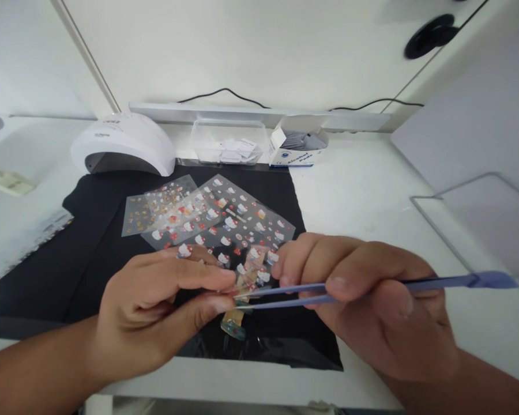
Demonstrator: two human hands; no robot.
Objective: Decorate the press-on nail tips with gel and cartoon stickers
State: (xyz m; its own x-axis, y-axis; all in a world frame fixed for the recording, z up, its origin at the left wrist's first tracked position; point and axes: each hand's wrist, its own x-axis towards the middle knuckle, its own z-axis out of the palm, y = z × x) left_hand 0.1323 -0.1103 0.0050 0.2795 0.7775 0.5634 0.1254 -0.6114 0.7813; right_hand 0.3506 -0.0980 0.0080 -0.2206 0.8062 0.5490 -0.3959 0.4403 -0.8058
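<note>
Tweezers (458,282) over blk mat (69,271), wht table (363,190)

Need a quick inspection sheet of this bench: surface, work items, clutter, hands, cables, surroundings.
Surface: white table, black mat on it.
Work items: clear sheets of small red-and-white stickers on the mat; slim lilac tweezers; small clear piece, detail unclear.
Clutter: white domed lamp, clear plastic tub of white slips, open white alcohol-pad box, at back.
Hands: left hand pinches the piece; right hand grips the tweezers.
Cables: thin black cables at the back.
Surroundings: white wall, black round fitting, grey panel at right.
</note>
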